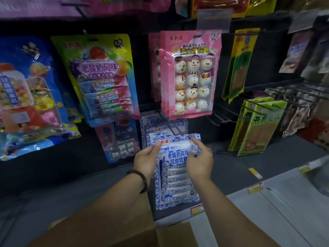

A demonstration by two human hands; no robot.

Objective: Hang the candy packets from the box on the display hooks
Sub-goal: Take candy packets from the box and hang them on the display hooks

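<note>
Holding a blue-and-white patterned plastic candy packet (176, 184) upright in front of a dark shop display, a person grips its upper part with both hands. The left hand (146, 157), with a dark beaded bracelet (141, 178) on its wrist, pinches the top left corner, thumb on the front. The right hand (199, 161) curls over the upper right side, its fingers pressing the front. The packet's top edge meets the tip of a black wire display hook (170, 128); whether the hook has passed through the packet cannot be told. Matching blue-and-white packets (148, 120) hang further back on that hook. Just above hangs a pink packet of snowman marshmallows (190, 73). A brown cardboard box (124, 229) sits below the forearms.
</note>
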